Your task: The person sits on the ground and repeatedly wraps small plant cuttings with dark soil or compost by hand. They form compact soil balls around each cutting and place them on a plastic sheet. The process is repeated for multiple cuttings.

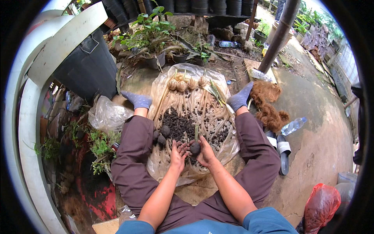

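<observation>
My right hand (206, 152) holds a dark ball of soil (195, 148) with a green stem (196, 132) standing up from it. My left hand (178, 154) is beside the ball, palm turned up and fingers apart; whether its fingertips touch the ball I cannot tell. Both hands are over a clear plastic sheet (157, 172) spread between my legs. Loose dark soil (178, 124) lies heaped just beyond them. To the left sit several bare soil balls (165, 131). Along the sheet's far end stand several balls wrapped in pale string (181, 86), each with a green stem.
Cut green stems (215, 93) lie near my right foot. Brown coconut fibre (267, 105), a plastic bottle (294, 125) and sandals (282, 152) are to the right. A crumpled plastic bag (108, 114) and a black bin (87, 64) stand left. Potted plants (155, 60) and a slanted pole (277, 38) are beyond.
</observation>
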Motion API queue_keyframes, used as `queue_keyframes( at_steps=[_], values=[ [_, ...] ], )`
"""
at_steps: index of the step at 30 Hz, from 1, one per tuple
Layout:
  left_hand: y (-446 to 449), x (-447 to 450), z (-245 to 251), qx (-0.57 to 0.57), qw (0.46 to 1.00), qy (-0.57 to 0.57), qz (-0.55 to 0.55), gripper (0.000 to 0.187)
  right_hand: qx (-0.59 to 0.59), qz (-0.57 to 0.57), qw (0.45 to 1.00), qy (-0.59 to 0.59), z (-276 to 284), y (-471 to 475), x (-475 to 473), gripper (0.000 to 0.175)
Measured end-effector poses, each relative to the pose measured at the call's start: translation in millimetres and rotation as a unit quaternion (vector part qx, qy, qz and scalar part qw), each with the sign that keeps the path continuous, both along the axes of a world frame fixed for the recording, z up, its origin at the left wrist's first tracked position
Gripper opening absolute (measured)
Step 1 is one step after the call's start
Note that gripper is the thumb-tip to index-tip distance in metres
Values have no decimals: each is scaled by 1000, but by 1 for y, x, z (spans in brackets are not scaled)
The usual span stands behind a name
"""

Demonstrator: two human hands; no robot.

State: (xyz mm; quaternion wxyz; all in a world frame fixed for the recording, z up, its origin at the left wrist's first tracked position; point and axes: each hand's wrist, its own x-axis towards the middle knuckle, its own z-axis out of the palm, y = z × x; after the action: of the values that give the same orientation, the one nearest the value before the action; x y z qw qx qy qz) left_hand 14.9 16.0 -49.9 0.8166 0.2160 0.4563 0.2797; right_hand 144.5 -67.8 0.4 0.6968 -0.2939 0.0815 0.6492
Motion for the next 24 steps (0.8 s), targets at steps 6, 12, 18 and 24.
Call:
queue_keyframes(
  at_steps=[6,12,18,24],
  values=[
    [-4,-1,8,15,1000,-18,-6,68,21,61,998,12,-8,-1,2,34],
    [-5,1,10,-2,1000,-15,5,68,-25,37,994,104,-9,-2,2,20],
    [-5,-1,10,-1,1000,0,-5,71,-71,-43,988,-130,-9,-1,-7,19],
    [-4,0,12,0,1000,-5,-11,64,37,-42,996,-76,-1,2,0,36]
  ],
)
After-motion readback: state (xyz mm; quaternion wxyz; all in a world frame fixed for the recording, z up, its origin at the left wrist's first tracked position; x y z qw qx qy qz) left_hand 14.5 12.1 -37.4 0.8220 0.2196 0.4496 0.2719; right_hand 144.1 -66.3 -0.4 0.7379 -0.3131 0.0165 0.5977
